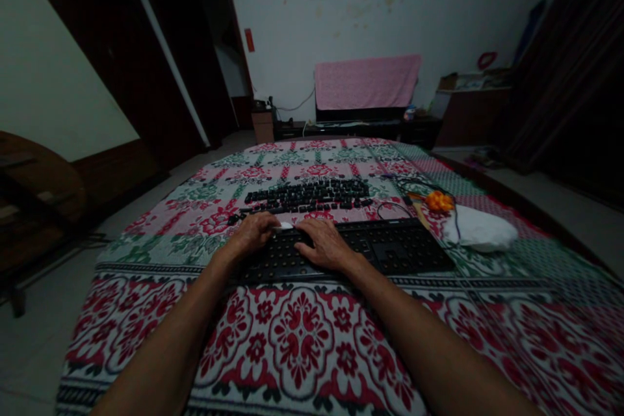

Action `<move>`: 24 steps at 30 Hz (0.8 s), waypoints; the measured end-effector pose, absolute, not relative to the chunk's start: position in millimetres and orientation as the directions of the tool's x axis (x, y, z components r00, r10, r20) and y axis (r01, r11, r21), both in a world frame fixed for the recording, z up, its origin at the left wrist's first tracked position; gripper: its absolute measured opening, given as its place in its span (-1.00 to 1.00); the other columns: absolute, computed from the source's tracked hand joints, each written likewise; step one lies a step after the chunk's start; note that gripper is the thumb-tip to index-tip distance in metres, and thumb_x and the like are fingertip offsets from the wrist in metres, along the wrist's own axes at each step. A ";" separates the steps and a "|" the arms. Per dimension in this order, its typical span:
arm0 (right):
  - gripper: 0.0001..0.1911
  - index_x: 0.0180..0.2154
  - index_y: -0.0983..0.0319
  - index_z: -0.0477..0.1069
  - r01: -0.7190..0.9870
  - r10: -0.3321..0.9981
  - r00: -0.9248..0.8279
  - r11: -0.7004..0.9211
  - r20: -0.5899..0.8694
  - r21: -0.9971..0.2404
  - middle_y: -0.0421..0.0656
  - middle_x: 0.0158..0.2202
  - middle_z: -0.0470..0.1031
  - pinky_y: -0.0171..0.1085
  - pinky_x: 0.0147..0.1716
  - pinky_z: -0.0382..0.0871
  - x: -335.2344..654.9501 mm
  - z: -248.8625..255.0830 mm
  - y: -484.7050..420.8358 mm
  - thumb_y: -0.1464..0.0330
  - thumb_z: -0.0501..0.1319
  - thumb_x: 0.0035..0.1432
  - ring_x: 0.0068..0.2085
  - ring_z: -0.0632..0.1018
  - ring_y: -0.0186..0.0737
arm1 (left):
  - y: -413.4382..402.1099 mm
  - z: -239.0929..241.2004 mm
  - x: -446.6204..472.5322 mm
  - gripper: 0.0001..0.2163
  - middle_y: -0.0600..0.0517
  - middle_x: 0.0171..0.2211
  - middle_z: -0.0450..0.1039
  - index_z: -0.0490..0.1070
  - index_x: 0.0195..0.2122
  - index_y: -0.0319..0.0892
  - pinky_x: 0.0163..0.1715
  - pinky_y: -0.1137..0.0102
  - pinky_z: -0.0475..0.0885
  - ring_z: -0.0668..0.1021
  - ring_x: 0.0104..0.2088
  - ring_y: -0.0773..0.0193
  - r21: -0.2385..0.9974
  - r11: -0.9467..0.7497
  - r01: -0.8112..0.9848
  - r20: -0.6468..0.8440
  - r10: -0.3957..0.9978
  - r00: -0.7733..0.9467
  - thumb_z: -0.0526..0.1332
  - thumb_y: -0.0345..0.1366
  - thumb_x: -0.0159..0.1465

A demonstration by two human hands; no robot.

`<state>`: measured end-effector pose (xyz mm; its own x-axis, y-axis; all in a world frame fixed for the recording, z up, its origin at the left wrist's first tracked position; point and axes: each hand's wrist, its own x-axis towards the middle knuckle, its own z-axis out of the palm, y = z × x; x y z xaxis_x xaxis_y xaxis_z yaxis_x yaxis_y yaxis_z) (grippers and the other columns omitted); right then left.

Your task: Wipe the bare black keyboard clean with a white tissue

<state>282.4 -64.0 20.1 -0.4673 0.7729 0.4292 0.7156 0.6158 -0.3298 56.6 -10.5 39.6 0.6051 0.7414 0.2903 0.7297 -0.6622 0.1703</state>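
Observation:
A black keyboard (397, 246) with its keycaps off lies on the patterned cloth, its bare key posts showing. My left hand (256, 232) is at its upper left edge, fingers curled around a small white piece (285, 225) that looks like tissue or cloth. Beside it, my right hand (325, 244) rests on the keyboard with the thumb apart from the fingers. The right fingertips are close to the white piece; whether they touch it is hard to tell. Just behind the keyboard, several loose black keycaps (316, 192) are laid out in rows.
A red, green and white cloth (302, 344) covers the table. To the right of the keyboard lie an orange bundle (439, 201), dark cable and a white bag (480, 229). Across the room, a pink cloth (368, 82) hangs over a dark screen on a low cabinet.

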 end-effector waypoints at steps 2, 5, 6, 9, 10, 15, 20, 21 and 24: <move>-0.59 -0.01 0.25 0.28 0.713 0.775 -0.465 0.614 0.428 -0.338 -0.04 -0.01 0.37 -0.10 0.02 0.05 282.2 20.6 -64.4 0.22 0.15 0.12 0.03 0.33 -0.12 | -9.9 40.4 54.5 -0.75 -0.03 -0.24 0.45 0.45 -0.24 -0.19 -0.19 0.40 0.36 0.48 -0.21 0.27 0.155 -0.684 0.713 0.275 0.722 0.634 0.07 -0.48 0.10; -0.59 -0.01 0.26 0.28 0.708 0.773 -0.466 0.618 0.431 -0.343 -0.04 -0.02 0.38 -0.10 0.02 0.04 282.2 20.3 -64.2 0.22 0.15 0.12 0.03 0.33 -0.13 | -11.7 45.0 54.1 -0.71 -0.03 -0.23 0.43 0.45 -0.20 -0.17 -0.15 0.39 0.35 0.45 -0.18 0.26 0.107 -0.690 0.716 0.220 0.719 0.659 0.06 -0.51 0.09; -0.59 -0.02 0.26 0.28 0.708 0.773 -0.467 0.618 0.429 -0.342 -0.04 -0.02 0.38 -0.10 0.02 0.04 282.2 20.0 -64.0 0.22 0.15 0.12 0.02 0.34 -0.13 | -13.0 47.7 54.9 -0.69 -0.03 -0.23 0.42 0.45 -0.19 -0.16 -0.14 0.38 0.34 0.44 -0.17 0.25 0.078 -0.683 0.726 0.190 0.726 0.662 0.05 -0.52 0.08; -0.58 -0.01 0.26 0.28 0.713 0.779 -0.465 0.611 0.421 -0.342 -0.04 -0.02 0.38 -0.11 0.03 0.04 282.0 19.0 -63.6 0.22 0.15 0.11 0.03 0.34 -0.13 | -17.7 57.9 57.7 -0.66 -0.05 -0.24 0.41 0.46 -0.20 -0.13 -0.18 0.38 0.35 0.43 -0.18 0.22 -0.008 -0.633 0.774 0.082 0.771 0.631 0.02 -0.53 0.09; -0.58 -0.01 0.25 0.28 0.714 0.781 -0.464 0.609 0.418 -0.344 -0.03 -0.01 0.38 -0.10 0.03 0.04 281.9 19.0 -63.6 0.22 0.15 0.11 0.03 0.33 -0.13 | -19.0 61.3 57.9 -0.67 -0.06 -0.25 0.41 0.48 -0.22 -0.13 -0.20 0.39 0.35 0.44 -0.19 0.21 -0.028 -0.611 0.791 0.046 0.790 0.611 0.02 -0.52 0.10; -0.55 0.03 0.25 0.26 0.714 0.803 -0.470 0.590 0.367 -0.376 -0.02 0.05 0.33 -0.08 0.08 0.00 283.6 24.5 -65.0 0.19 0.11 0.14 0.08 0.29 -0.12 | -20.6 72.8 49.8 -0.68 -0.05 -0.25 0.45 0.47 -0.19 -0.11 -0.26 0.45 0.34 0.47 -0.20 0.21 -0.076 -0.492 0.867 -0.049 0.871 0.490 0.04 -0.48 0.10; -0.03 0.21 0.25 0.02 0.695 0.800 -0.588 0.575 0.118 -0.431 0.05 0.23 0.05 0.10 0.17 -0.31 291.9 34.5 -64.9 -0.12 0.18 -0.13 0.23 0.06 0.06 | -22.6 74.5 51.1 -0.65 -0.05 -0.22 0.46 0.45 -0.15 -0.11 -0.25 0.43 0.34 0.47 -0.19 0.19 -0.105 -0.481 0.870 -0.072 0.877 0.476 0.06 -0.49 0.06; 0.07 0.23 0.25 -0.05 0.698 0.794 -0.603 0.571 0.075 -0.431 0.05 0.26 -0.02 0.13 0.17 -0.37 293.5 35.9 -64.6 -0.15 0.20 -0.20 0.25 -0.01 0.10 | -24.0 73.8 54.5 -0.65 -0.05 -0.22 0.45 0.45 -0.15 -0.12 -0.24 0.43 0.34 0.47 -0.19 0.20 -0.099 -0.509 0.855 -0.066 0.861 0.504 0.05 -0.49 0.08; 0.21 0.27 0.26 -0.18 0.711 0.780 -0.625 0.565 -0.009 -0.420 0.05 0.29 -0.16 0.14 0.17 -0.48 295.5 38.8 -64.1 -0.18 0.22 -0.30 0.28 -0.16 0.14 | -29.7 70.3 67.7 -0.70 -0.08 -0.23 0.42 0.42 -0.17 -0.18 -0.22 0.40 0.34 0.46 -0.20 0.20 -0.091 -0.578 0.811 -0.024 0.815 0.578 -0.01 -0.46 0.14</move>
